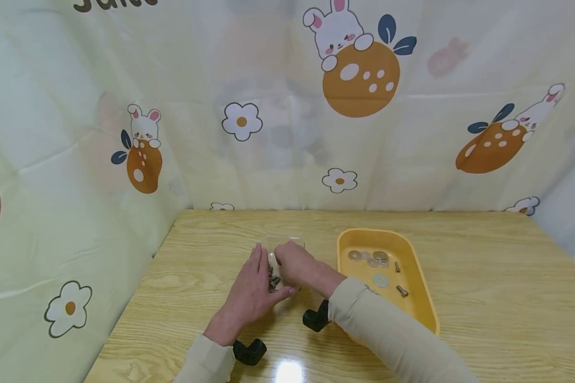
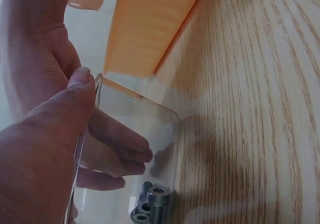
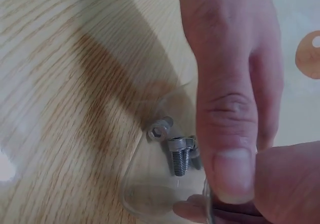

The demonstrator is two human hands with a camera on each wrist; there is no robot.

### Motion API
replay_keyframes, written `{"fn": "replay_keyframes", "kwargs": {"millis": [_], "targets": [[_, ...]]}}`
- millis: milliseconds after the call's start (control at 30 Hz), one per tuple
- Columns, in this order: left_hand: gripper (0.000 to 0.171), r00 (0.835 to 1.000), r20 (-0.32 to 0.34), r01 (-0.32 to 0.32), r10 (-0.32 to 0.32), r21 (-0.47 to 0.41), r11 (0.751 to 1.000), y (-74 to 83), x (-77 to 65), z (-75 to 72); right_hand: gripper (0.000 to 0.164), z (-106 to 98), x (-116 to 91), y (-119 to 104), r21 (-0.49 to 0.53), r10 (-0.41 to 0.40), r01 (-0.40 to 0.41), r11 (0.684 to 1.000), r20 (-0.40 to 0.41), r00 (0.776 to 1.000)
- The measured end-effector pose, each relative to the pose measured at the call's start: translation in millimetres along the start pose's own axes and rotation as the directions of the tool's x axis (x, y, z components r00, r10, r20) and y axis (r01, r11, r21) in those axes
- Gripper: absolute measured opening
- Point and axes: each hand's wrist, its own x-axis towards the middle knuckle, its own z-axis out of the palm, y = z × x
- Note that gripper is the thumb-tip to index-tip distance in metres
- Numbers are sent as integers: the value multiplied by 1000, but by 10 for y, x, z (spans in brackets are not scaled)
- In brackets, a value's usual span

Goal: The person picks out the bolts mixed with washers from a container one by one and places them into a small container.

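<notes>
A clear plastic box (image 1: pixel 286 238) stands on the table, with several hex-socket bolts (image 3: pixel 177 154) at its bottom. My left hand (image 1: pixel 248 290) rests against the box's left side, fingers straight. Its thumb (image 2: pixel 75 91) stretches across the near rim. From the right, my right hand (image 1: pixel 294 263) reaches into the box. Through the clear wall its fingers (image 2: pixel 122 143) show loosely extended above the bolts, with nothing visible between them.
Right of the box sits a yellow-orange tray (image 1: pixel 419 311). It holds several washers (image 1: pixel 380 280) and two bolts (image 1: pixel 402 291). A printed curtain (image 1: pixel 278 159) hangs behind the wood-grain table (image 1: pixel 498 276). A black wrist-worn device (image 1: pixel 249 352) shows beside the left sleeve.
</notes>
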Motion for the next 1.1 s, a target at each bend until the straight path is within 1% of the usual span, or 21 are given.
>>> {"fn": "replay_keyframes", "kwargs": {"millis": [100, 233, 333, 400, 467, 533, 600, 767, 900, 1033, 1100], "targets": [[111, 1000, -2, 5, -5, 1, 1000, -3, 6, 3, 18, 0, 9, 21, 40, -2, 2, 999, 2, 1000], [112, 1000, 2, 6, -6, -5, 1000, 6, 17, 6, 14, -54, -13, 60, 120, -5, 6, 993, -6, 1000], [113, 1000, 3, 5, -5, -5, 1000, 10, 20, 3, 13, -126, -40, 89, 221, -9, 9, 975, -3, 1000], [113, 1000, 6, 8, -8, -2, 1000, 13, 20, 1, 12, -172, -54, 114, 315, 5, -12, 949, 23, 1000], [114, 1000, 14, 14, -14, -2, 1000, 21, 19, -7, 11, -211, -70, 143, 408, 22, -45, 912, 59, 998], [114, 1000, 13, 15, -15, -6, 1000, 29, 17, -11, 12, -244, -88, 179, 480, 31, -68, 875, 84, 996], [115, 1000, 13, 18, -18, -9, 1000, 41, 15, -18, 13, -271, -109, 220, 533, 40, -89, 841, 103, 994], [114, 1000, -1, 2, -2, -2, 1000, 50, 13, -24, 13, -337, -184, 309, 628, 58, -126, 768, 127, 990], [112, 1000, -12, -10, 10, 4, 1000, 64, 17, -27, 14, -398, -261, 387, 677, 59, -134, 724, 132, 989], [112, 999, -19, -27, 27, 18, 999, 91, 26, -45, 15, -443, -328, 488, 698, 58, -131, 704, 128, 990], [111, 999, -26, -42, 43, 12, 999, 111, 31, -54, 16, -469, -359, 543, 703, 55, -130, 699, 129, 990]]}}
